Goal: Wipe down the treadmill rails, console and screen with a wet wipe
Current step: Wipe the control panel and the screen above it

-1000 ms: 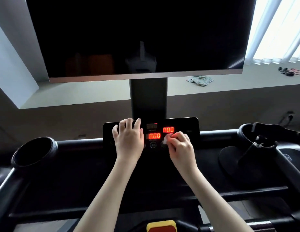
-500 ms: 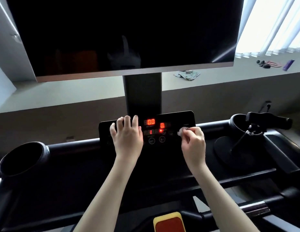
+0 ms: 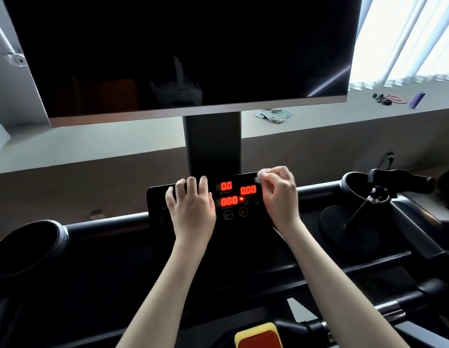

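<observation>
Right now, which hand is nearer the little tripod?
Right. The right hand, pinching the wipe, is left of the tripod; the left hand rests farther left on the console.

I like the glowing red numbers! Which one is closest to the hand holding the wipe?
The right-most readout, showing 0.00, just beside the right hand pinching the wet wipe. The 0.0 and the lower 0.00 sit further left.
</observation>
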